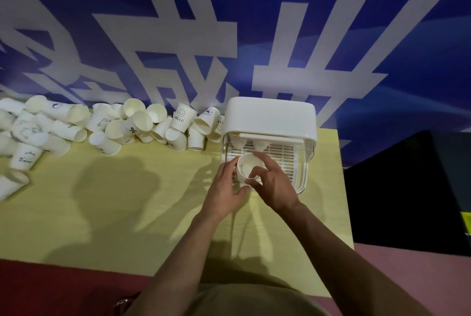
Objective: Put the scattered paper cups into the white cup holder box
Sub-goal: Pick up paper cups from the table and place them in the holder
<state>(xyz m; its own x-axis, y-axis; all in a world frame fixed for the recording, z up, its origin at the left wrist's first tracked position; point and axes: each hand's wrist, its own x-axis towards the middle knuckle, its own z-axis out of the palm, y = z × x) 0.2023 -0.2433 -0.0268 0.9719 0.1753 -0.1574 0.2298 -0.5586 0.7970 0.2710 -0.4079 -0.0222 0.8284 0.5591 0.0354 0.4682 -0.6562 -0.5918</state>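
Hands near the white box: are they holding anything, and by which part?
Yes, one paper cup, mouth up. The right hand pinches its rim, thumb inside; the left hand steadies its side and base, over the cup holder box.

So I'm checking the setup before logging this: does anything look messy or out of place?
Yes: the cups lie in a jumbled pile along the table's far edge, many tipped over. Otherwise nothing stands out.

Paper cups — matt white; cup holder box — smooth, faintly glossy plastic; table — matt pale-yellow wood-look top.
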